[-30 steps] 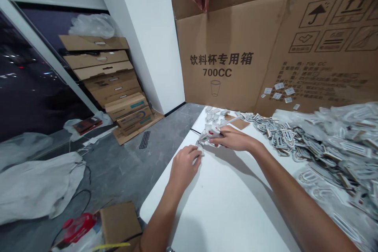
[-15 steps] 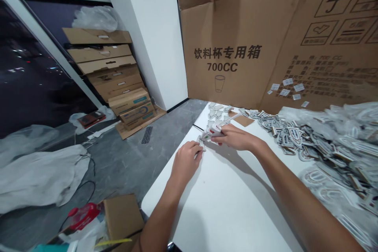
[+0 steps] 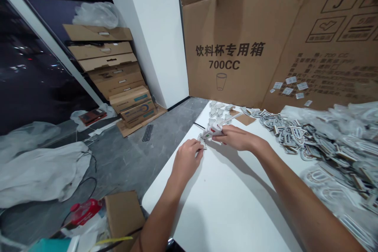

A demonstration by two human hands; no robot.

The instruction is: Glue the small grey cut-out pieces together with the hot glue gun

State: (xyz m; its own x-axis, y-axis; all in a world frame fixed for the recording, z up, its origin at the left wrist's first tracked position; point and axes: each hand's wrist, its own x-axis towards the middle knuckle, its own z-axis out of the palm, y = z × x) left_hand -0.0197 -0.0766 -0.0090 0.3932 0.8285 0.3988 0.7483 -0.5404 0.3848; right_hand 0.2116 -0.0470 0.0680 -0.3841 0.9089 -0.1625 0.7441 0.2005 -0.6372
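Observation:
My right hand (image 3: 236,137) is wrapped round a white glue gun (image 3: 213,130), with a pale glue stick (image 3: 233,117) jutting from its back. The gun's nozzle points down and left, close to a small whitish piece (image 3: 201,138) at the table's left edge. My left hand (image 3: 189,155) pinches a small flat piece (image 3: 204,148) against the white table (image 3: 227,197), its fingertips just below the nozzle. The fingers partly hide the piece, and whether the nozzle touches it I cannot tell. Several similar pale pieces (image 3: 219,113) lie in rows beyond the gun.
A heap of flat grey-and-white cut-outs (image 3: 298,136) and plastic-wrapped bundles (image 3: 333,197) covers the table's right side. A large cardboard box (image 3: 230,19) stands behind it. Stacked cartons (image 3: 109,67) are on the floor at left; an open box (image 3: 124,212) sits near the table's front left.
The view has shifted slightly. Both hands keep nearly the same place and hold, with the glue gun still over the piece at the table edge.

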